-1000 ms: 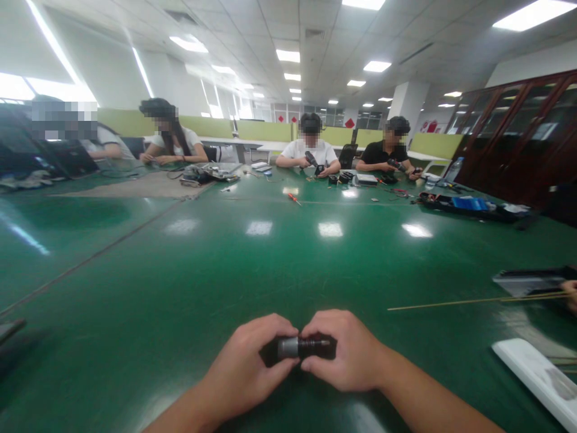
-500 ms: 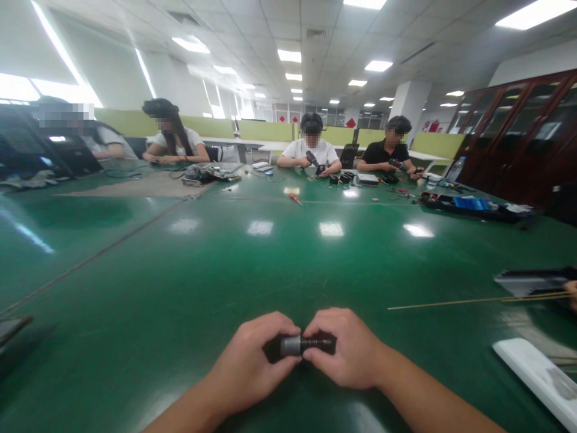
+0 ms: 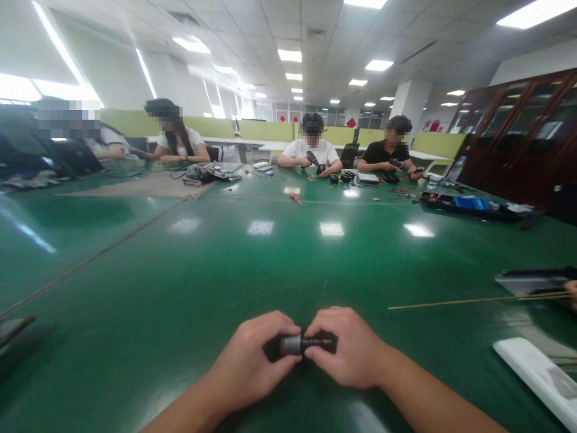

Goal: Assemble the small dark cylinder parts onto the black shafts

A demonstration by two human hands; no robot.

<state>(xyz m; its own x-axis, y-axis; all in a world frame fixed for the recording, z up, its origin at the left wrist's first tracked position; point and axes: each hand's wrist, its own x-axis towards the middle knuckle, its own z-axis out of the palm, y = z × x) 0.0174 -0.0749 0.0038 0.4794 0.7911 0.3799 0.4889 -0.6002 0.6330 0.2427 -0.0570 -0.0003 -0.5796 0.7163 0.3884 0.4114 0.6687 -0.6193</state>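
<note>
Low in the middle of the view, a short dark cylinder [image 3: 292, 344] with a smooth grey left part and a narrower ringed right part lies level between my hands. Thumb and fingers of my left hand [image 3: 259, 352] close round its grey part. My right hand [image 3: 349, 349] pinches around the ringed part, its fingertips near the join. Its exact kind I cannot make out, and the fingers hide part of both ends. Both hands are just over the green table [image 3: 216, 264], their fingertips almost meeting.
On the right are a white power strip [image 3: 536, 379] and thin sticks [image 3: 451, 302] by another person's hand [image 3: 571, 291]. An orange screwdriver [image 3: 295, 198] lies farther off. A black tray [image 3: 473, 207] of parts stands at the far right. Several people sit across the table.
My hands and the cylinder are nearly still; the right hand has shifted very slightly to the right. At the far left, a person has moved slightly.
</note>
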